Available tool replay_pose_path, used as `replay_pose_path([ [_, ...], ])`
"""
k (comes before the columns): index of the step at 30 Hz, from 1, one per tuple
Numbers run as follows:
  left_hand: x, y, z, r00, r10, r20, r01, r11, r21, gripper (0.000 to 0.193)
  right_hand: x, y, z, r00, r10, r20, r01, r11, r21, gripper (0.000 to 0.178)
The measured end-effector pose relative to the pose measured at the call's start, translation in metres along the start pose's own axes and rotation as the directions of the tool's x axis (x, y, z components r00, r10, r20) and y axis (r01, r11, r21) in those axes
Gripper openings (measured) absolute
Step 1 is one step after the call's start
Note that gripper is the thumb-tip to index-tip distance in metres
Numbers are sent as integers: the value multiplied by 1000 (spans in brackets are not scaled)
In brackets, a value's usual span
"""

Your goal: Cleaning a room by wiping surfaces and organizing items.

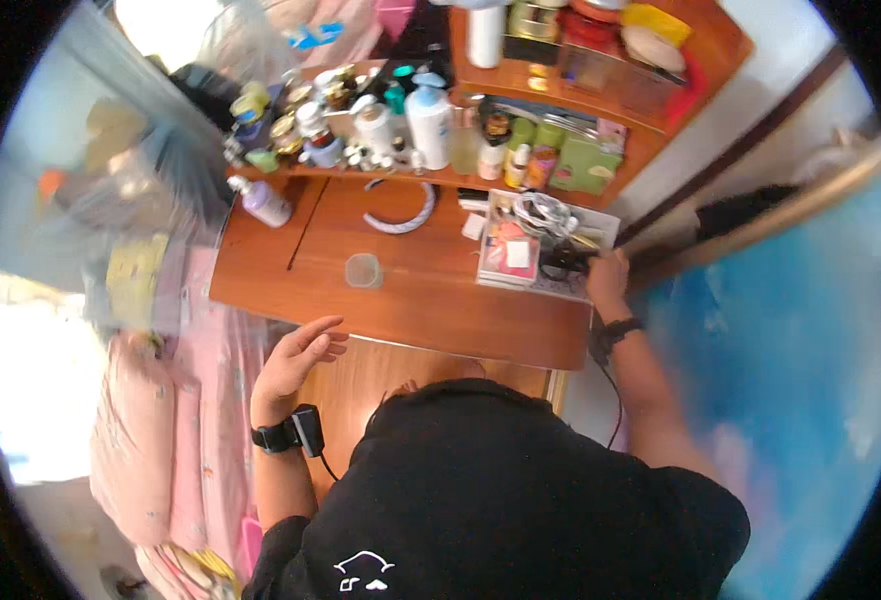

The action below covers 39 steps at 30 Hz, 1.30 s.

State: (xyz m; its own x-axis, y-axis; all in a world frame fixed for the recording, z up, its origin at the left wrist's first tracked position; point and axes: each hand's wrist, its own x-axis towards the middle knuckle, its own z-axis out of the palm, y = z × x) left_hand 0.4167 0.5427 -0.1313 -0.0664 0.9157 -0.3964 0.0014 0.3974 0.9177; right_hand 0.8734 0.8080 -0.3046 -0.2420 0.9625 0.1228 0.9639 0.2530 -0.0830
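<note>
Hand (pixel 609 278) at rectangular white box (pixel 564 291)

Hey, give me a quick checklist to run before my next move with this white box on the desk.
1. Right hand at the white box: ok, at its right side.
2. Right-hand grip: cannot tell, fingertips too small to judge.
3. Left hand empty: ok.
4. Cable bundle within the box: ok.
5. Clear container apart from the box: ok.
6. Desktop free of loose items: not ok, headband lies there.
</note>
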Motion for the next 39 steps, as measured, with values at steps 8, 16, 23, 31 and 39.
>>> replay_pose_path([
  [8, -83, -63, -10, 976, -78, -202, 65, 995, -74, 44, 1, 11, -20, 995, -95, -40, 103, 961, 257, 20],
  [16, -185, -108, -13, 910, -54, -412, -23, 983, -180, 43, 0, -155, -100, 891, -395, -225, 443, 646, 622, 29],
  [23, -290, -157, 11, 788, -145, -598, -7, 970, -244, 40, -12, -375, -27, 640, -733, -229, 758, 651, 34, 59],
  [31, -441, -235, 56, 477, -332, -814, -151, 881, -448, 37, 9, -279, 3, 822, -566, 61, 562, 791, -242, 27],
  [39, -577, -284, 101, 163, -316, -935, -218, 912, -347, 39, -67, -332, -79, 840, -527, 134, 541, 785, -303, 64],
])
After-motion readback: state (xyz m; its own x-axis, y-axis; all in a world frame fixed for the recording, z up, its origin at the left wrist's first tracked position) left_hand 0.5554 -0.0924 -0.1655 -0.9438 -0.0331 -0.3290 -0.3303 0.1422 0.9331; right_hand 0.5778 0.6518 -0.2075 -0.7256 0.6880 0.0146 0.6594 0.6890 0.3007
